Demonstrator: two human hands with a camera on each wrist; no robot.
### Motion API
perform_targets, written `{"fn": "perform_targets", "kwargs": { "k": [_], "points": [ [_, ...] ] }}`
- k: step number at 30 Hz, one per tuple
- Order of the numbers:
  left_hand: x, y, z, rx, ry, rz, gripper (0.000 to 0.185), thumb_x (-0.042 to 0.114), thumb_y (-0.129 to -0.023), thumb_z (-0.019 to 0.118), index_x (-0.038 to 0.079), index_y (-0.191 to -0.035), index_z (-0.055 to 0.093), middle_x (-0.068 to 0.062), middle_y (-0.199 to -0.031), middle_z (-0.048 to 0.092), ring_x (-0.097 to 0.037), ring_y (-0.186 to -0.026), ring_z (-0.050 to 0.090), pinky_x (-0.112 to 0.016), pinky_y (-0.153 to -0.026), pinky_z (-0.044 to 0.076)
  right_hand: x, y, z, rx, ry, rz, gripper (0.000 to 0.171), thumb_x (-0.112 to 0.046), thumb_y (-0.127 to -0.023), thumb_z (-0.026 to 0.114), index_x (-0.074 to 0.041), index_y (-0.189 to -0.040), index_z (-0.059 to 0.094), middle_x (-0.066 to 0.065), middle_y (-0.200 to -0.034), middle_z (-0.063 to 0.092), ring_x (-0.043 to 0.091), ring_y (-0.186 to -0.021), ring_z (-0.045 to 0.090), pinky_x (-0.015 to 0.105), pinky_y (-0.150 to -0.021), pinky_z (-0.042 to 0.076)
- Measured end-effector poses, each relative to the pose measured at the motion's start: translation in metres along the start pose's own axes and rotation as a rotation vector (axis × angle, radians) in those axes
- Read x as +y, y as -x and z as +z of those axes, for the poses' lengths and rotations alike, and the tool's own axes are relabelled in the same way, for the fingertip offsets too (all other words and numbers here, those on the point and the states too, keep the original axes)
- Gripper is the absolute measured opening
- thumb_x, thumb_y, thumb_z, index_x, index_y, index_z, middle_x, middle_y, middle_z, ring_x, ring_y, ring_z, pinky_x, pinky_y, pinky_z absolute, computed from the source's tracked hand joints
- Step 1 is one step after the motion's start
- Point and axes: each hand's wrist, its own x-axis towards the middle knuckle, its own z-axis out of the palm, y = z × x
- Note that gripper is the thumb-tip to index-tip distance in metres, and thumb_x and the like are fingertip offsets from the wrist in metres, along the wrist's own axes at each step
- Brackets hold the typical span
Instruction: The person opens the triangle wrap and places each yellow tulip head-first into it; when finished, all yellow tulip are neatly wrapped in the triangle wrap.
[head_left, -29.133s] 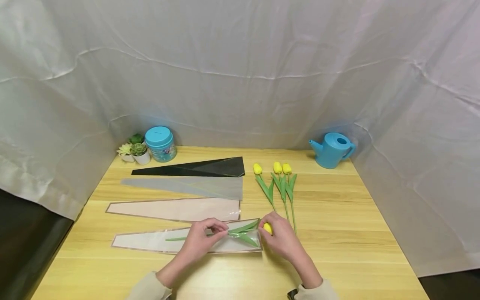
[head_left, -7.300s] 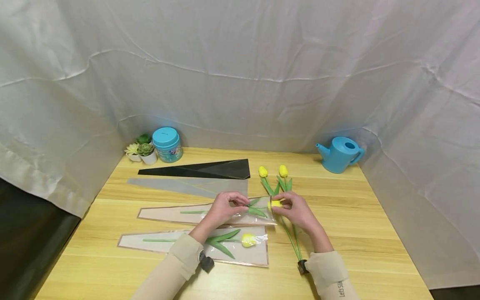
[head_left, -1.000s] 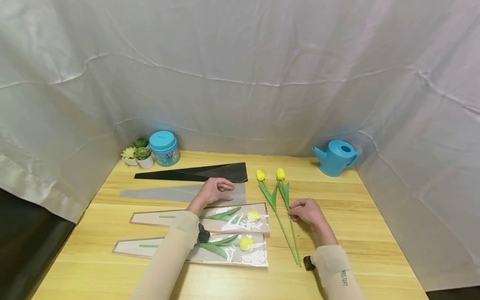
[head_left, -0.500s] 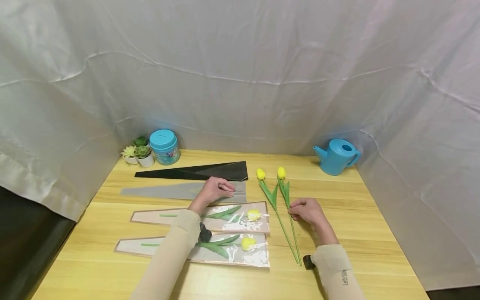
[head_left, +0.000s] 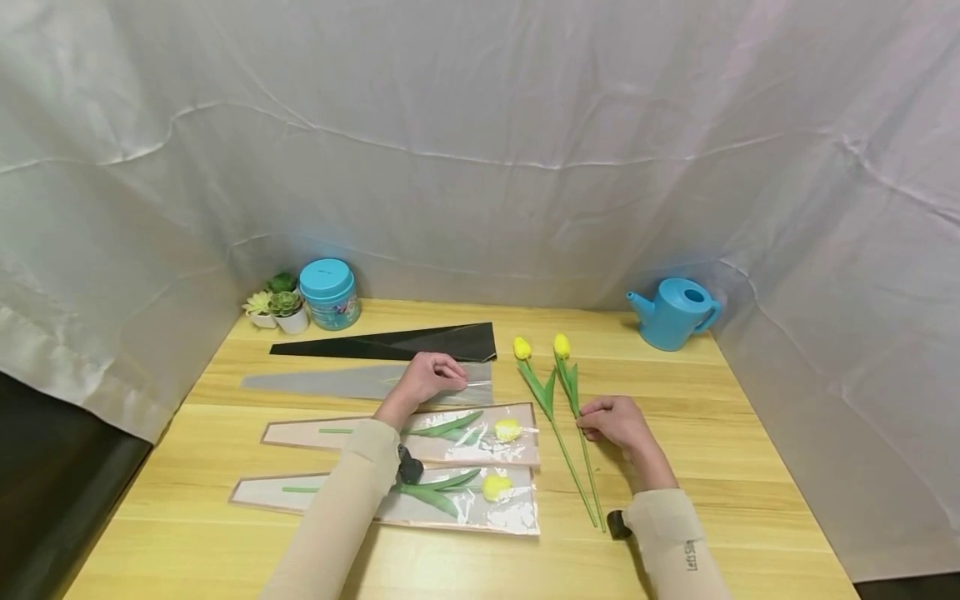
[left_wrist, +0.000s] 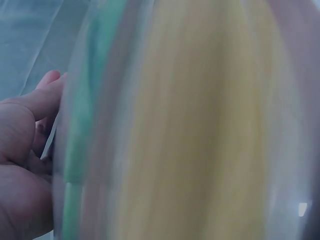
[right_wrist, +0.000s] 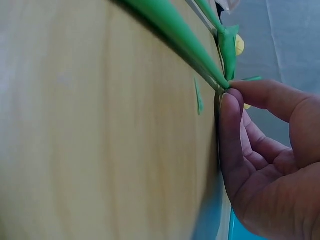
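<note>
At the right hand, the wrist view alone shows thumb and forefinger pinching a tulip stem; left hand pinches grey sleeve; nearer sleeves hold tulips.

We see a light wooden table bearing four tapered sleeves: a black one, a grey one, and two clear ones holding tulips. Two loose yellow tulips, a blue watering can, a teal jar and small succulents also rest on it.
</note>
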Motion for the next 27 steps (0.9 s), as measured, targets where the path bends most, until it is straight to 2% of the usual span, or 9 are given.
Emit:
{"fn": "perform_targets", "kwargs": {
  "k": [13,27],
  "points": [
    [-0.006,0.000,-0.005,0.003,0.052,0.044,0.021,0.009,-0.090,0.082,0.002,-0.109,0.078,-0.009,-0.098,0.078,-0.014,-0.087,0.069,-0.028,-0.080,0.055,-0.006,0.005,-0.003,-0.034,0.002,0.002,0.024,-0.004,-0.096,0.066,0.011,-0.115,0.066,0.014,-0.096,0.067,0.020,-0.079,0.065,0.030,-0.067,0.060],
    [-0.005,0.001,-0.004,0.000,0.030,0.049,0.019,0.008,-0.091,0.079,0.003,-0.109,0.078,-0.008,-0.099,0.077,-0.017,-0.086,0.065,-0.028,-0.077,0.054,-0.013,0.009,-0.010,-0.022,0.007,-0.018,0.031,-0.004,-0.105,0.052,0.017,-0.127,0.057,0.026,-0.116,0.061,0.019,-0.080,0.064,0.031,-0.073,0.059]
  ]
}}
